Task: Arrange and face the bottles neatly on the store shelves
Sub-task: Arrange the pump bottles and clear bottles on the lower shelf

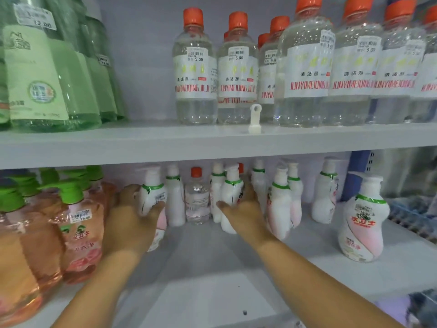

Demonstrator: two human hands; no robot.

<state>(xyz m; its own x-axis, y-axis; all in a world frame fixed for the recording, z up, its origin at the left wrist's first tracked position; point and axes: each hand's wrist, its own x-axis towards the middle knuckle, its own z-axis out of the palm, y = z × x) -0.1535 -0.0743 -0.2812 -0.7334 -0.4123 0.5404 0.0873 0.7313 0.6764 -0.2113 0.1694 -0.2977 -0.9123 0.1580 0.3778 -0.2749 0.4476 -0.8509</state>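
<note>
1. two bare arms reach in over the lower shelf (212, 268).
2. left hand (132, 216) holds a white pump bottle (152, 200); its fingers (127, 190) curl round the far side and the thumb lies across the front. the bottle tilts a bit.
3. right hand (246, 209) holds a second white bottle (231, 197), fingers wrapped round it, thumb on the front.
4. between these two stand a plain white bottle (175, 200) and a small clear bottle (197, 200) with an orange cap.
5. more white bottles (281, 202) stand loosely to the right, and one big white bottle (363, 221) stands nearer the front, apart from them.
6. pink bottles (80, 228) with green tops crowd the left side.
7. on the upper shelf (142, 140), clear bottles (196, 67) with orange caps stand in rows on the right and green bottles (47, 67) on the left.
8. a small white clip (255, 119) stands near the shelf edge.
</note>
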